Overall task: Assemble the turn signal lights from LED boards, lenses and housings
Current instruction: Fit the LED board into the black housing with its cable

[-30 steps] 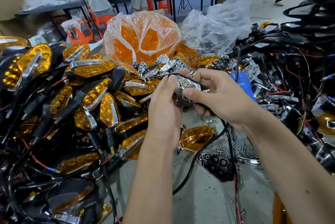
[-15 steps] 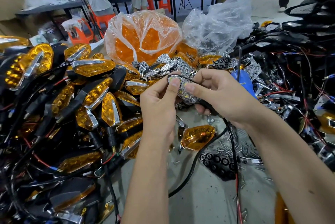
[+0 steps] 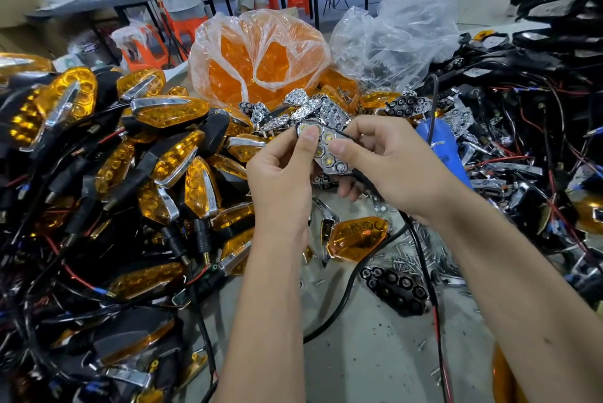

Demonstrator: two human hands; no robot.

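Observation:
A chrome reflector with a row of LED cells [image 3: 328,153] is held up between both hands over the table. My left hand [image 3: 284,181] pinches its upper end, thumb on the top cell. My right hand [image 3: 388,171] grips its lower right side, thumb on the face, with a black cable running down from under it. One loose amber lens [image 3: 357,238] lies on the table just below the hands. A heap of chrome reflectors [image 3: 303,109] sits behind them.
Finished amber-and-black turn signals [image 3: 169,154] pile high on the left. A plastic bag of orange lenses [image 3: 257,60] stands at the back, a wired black housing heap [image 3: 538,141] on the right. Screws [image 3: 411,256] and a black cell insert [image 3: 396,288] lie on the grey table. People stand at far benches.
The reflector piece has turned more upright and face-on, and both hands shifted slightly. My left thumb now sits on its top cell.

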